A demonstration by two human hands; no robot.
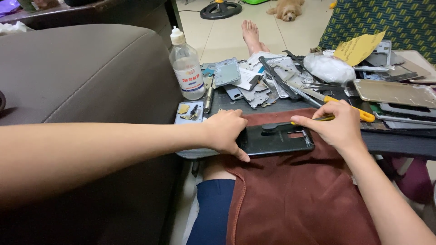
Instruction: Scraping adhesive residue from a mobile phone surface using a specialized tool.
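Observation:
A dark phone back shell lies flat on a reddish-brown cloth over my lap. My left hand presses down on the shell's left end, fingers curled over its edge. My right hand is at the shell's right end and holds a thin yellow-handled tool whose dark tip lies across the shell's upper edge.
Behind the cloth a dark tray holds several phone frames and covers, a clear plastic bottle, a yellow-handled knife, a white plastic bag and a gold phone back. A grey sofa arm rises at left. A dog lies on the floor beyond.

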